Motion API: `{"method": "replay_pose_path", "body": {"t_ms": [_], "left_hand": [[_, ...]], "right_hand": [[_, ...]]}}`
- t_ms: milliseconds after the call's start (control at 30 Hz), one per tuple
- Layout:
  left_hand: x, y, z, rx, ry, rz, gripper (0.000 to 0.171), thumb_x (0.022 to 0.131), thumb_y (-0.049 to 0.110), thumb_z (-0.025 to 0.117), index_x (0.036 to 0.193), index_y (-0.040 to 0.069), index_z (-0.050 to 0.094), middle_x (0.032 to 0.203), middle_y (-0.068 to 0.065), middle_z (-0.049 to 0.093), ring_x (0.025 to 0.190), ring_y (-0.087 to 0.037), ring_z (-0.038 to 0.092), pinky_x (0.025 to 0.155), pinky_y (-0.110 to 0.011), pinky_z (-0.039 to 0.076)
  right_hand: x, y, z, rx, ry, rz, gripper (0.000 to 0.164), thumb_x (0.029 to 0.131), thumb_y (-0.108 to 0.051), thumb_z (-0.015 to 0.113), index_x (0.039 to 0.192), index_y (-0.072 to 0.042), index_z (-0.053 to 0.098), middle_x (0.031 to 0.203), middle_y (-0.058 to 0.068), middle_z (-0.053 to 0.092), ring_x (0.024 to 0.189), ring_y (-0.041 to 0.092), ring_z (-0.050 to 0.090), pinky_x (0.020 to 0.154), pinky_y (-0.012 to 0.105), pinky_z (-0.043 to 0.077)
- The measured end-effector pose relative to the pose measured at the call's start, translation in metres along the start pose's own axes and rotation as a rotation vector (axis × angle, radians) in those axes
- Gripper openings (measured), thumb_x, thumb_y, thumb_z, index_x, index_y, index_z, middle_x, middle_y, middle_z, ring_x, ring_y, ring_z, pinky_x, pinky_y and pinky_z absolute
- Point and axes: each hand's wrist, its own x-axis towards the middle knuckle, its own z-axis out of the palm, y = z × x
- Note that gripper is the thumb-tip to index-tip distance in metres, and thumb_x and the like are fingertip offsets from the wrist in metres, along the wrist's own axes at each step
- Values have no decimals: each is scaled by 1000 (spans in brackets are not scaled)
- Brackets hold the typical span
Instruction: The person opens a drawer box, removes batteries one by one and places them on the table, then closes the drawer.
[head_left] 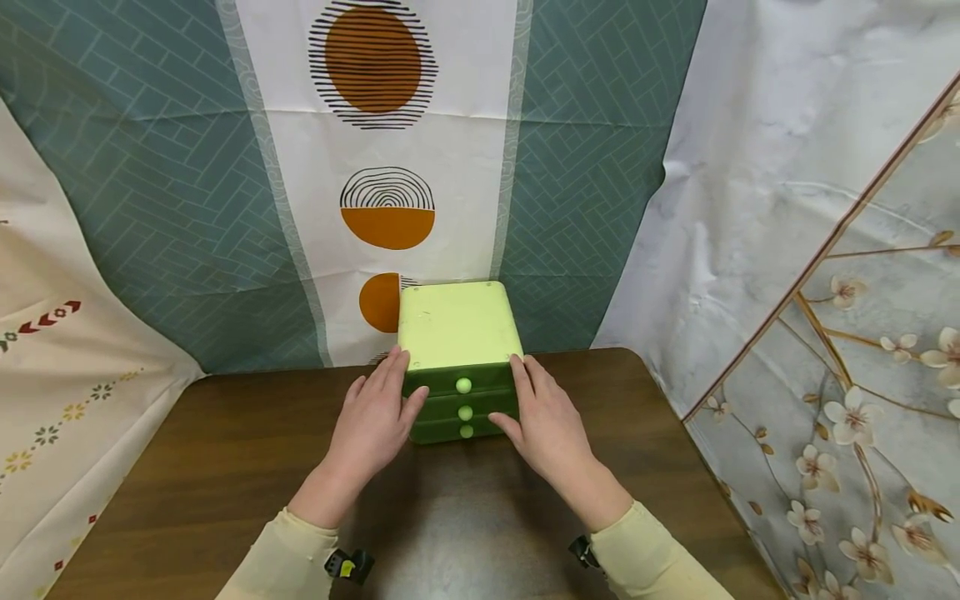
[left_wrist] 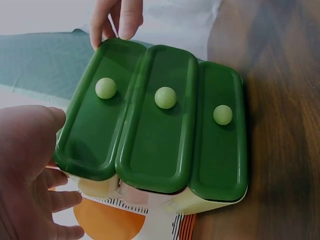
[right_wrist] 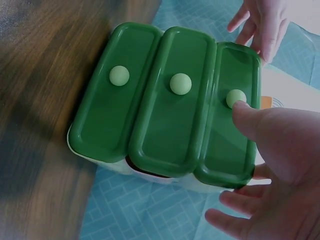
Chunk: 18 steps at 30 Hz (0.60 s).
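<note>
A small drawer box with a pale green top stands at the back of the table. Its front carries three dark green drawers, each with a round pale green knob. In the right wrist view, the middle drawer sticks out slightly, a dark gap showing at its edge. My left hand lies at the box's left front corner, fingers extended along that side. At the opposite corner is my right hand, fingertips at the top edge. Its thumb overlaps the top drawer's knob in the right wrist view.
The brown wooden table spreads out around the box. Behind it hangs a teal and white cloth with orange circles. Patterned cloths hang on the left and right, the right one a floral cloth. Both wrists wear dark straps.
</note>
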Motion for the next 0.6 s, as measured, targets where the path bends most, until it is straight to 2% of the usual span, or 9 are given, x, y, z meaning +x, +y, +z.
{"method": "replay_pose_path", "body": {"t_ms": [600], "left_hand": [[1,-1,1,-27,-8,-22,74,116,40,59,170,-4,35,178,-20,30,160,-40,38,125,-70,28]], "right_hand": [[0,-3,2,1,-2,2,95,98,-42,86,167,3,40,161,30,48,143,45,56,112,56,52]]}}
